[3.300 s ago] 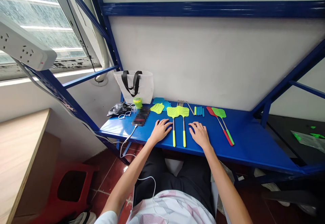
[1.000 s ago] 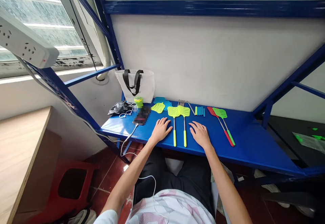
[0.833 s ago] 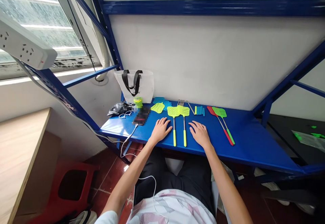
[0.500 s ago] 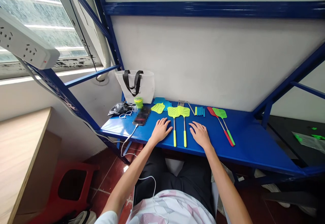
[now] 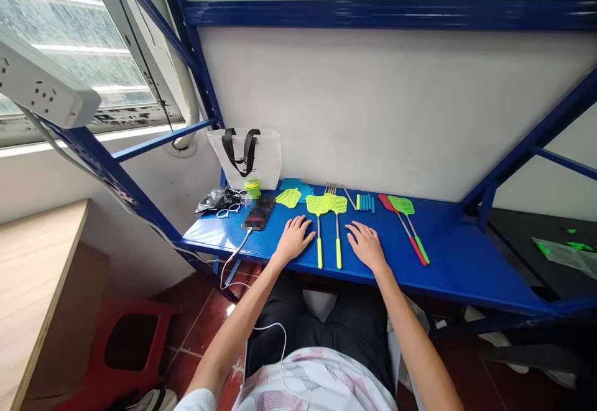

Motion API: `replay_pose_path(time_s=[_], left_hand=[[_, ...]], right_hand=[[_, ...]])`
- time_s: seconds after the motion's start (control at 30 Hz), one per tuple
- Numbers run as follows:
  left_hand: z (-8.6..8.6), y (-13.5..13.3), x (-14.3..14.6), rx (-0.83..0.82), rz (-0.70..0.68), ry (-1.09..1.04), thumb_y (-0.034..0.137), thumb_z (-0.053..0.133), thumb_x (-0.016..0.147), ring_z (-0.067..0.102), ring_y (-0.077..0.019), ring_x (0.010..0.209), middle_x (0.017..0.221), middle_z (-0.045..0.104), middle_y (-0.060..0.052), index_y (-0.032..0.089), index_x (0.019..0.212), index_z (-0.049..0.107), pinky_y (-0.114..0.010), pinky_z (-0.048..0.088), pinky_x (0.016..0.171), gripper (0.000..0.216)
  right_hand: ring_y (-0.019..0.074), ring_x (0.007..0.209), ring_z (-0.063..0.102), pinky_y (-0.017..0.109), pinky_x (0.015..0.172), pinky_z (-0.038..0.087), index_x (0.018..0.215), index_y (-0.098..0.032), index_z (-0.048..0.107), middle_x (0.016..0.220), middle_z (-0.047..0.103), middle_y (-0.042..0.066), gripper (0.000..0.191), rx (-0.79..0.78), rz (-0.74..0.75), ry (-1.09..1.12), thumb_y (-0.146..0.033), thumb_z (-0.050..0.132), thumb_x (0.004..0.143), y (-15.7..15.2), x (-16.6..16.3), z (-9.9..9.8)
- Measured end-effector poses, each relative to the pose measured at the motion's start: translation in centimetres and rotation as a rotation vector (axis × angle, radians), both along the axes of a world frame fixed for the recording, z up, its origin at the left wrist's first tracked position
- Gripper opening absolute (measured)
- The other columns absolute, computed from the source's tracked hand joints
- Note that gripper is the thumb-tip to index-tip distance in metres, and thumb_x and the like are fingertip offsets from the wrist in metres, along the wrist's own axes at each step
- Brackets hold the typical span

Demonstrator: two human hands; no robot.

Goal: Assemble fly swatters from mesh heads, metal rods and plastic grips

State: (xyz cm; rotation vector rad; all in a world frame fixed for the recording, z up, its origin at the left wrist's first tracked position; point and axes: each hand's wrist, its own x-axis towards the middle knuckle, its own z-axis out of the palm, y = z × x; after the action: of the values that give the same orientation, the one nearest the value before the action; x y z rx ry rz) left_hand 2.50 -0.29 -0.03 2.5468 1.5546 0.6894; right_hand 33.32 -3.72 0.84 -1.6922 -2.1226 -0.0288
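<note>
My left hand (image 5: 292,239) lies flat on the blue table (image 5: 466,255), fingers spread and holding nothing. Just right of it is a yellow fly swatter (image 5: 319,224) with a metal shaft. A second yellow fly swatter (image 5: 338,227) lies parallel, closer to my right hand (image 5: 366,244), which also rests open with its fingers apart. Further right, a red fly swatter (image 5: 405,230) and a green fly swatter (image 5: 411,227) lie together at a slant. Behind the hands are a loose yellow swatter head (image 5: 288,198), blue swatter heads (image 5: 305,191) and several short blue handles (image 5: 367,203).
At the table's left stand a white bag (image 5: 261,159) with black straps and a green tub (image 5: 252,188). Scissors (image 5: 228,211), a black plastic bag (image 5: 217,200) and a blurred phone (image 5: 258,213) on a white cable lie there. Blue frame posts (image 5: 501,178) flank the table.
The whole view has shifted very slightly to the left. Both hands and the fly swatters keep their places on the table.
</note>
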Motion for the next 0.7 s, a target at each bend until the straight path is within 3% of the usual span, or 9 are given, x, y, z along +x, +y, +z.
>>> replay_pose_path(time_s=[0.7], left_hand=[[-0.18, 0.03, 0.10, 0.012, 0.001, -0.009, 0.055, 0.044, 0.117, 0.044, -0.0353, 0.165, 0.170, 0.056, -0.015, 0.025, 0.158, 0.061, -0.060, 0.032, 0.137, 0.053]], right_hand=[[0.0339, 0.150, 0.060, 0.060, 0.124, 0.045, 0.148, -0.030, 0.073, 0.160, 0.068, 0.012, 0.053, 0.002, -0.007, -0.013, -0.044, 0.033, 0.116, 0.04, 0.05, 0.02]])
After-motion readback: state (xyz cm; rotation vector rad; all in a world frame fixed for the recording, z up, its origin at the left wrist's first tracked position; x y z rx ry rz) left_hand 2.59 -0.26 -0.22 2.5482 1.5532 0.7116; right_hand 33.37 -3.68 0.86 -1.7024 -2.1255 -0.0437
